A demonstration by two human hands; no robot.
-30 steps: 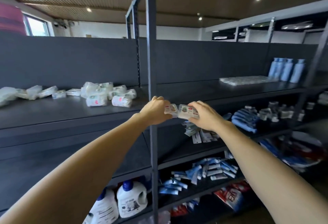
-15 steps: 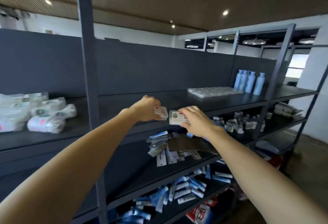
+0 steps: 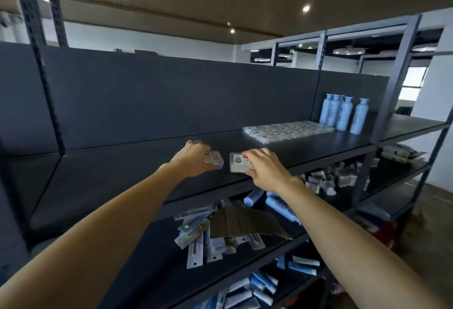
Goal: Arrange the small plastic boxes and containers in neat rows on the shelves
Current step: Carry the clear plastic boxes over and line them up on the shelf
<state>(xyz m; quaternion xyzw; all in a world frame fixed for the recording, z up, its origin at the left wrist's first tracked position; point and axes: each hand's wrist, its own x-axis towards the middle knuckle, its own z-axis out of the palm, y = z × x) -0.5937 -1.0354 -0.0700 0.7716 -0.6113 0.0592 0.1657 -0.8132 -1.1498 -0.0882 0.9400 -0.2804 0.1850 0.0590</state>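
Observation:
My left hand (image 3: 195,161) grips a small clear plastic box (image 3: 214,159) with a red-and-white label. Beside it, my right hand (image 3: 266,167) holds a second small clear box (image 3: 237,165) with a printed label. Both boxes hover just above the front of the dark top shelf (image 3: 137,174), a small gap between them. Further right on the same shelf, several identical clear boxes (image 3: 282,131) lie flat in neat rows.
Light blue bottles (image 3: 344,116) stand behind the rows at the shelf's right end. A metal upright (image 3: 389,102) rises to their right. The shelf below holds flat packets (image 3: 208,237), a cardboard piece (image 3: 245,223) and blue tubes (image 3: 279,207).
My view has swung right along the shelving; the wrapped white packs on the left are out of sight. Both hands, still holding the boxes, now sit nearer the laid-out rows.

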